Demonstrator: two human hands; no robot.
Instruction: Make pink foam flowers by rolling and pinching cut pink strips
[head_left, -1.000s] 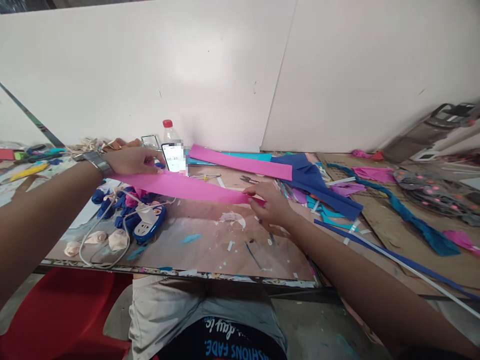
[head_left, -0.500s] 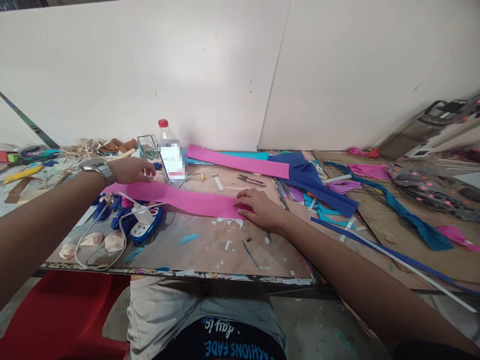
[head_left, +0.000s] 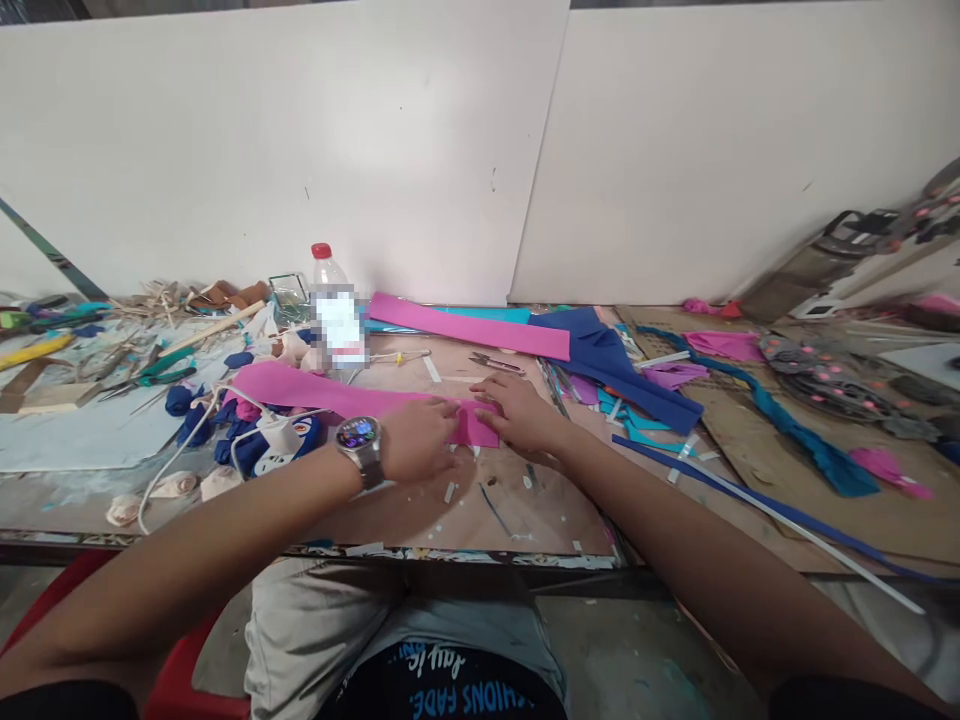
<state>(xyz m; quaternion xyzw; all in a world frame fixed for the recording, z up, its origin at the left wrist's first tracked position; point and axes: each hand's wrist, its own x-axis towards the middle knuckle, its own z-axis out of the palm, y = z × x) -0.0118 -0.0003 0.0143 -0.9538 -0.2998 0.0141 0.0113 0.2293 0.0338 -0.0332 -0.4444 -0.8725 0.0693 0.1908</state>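
A long pink foam strip lies flat on the worktable, running from the left to the middle. My left hand, with a watch on the wrist, and my right hand meet at the strip's right end. The fingers of both hands curl onto that end and pinch it against the table. The very tip of the strip is partly hidden under my fingers.
A red-capped bottle and a propped phone stand behind the strip. A blue-white power strip with a white cable lies left, near green-handled scissors. A second pink strip, blue sheet and scraps lie right. White panels close off the back.
The strip was held up stretched between both hands and has been laid on the table. My left hand has let go of the far left end and come over to the right end.
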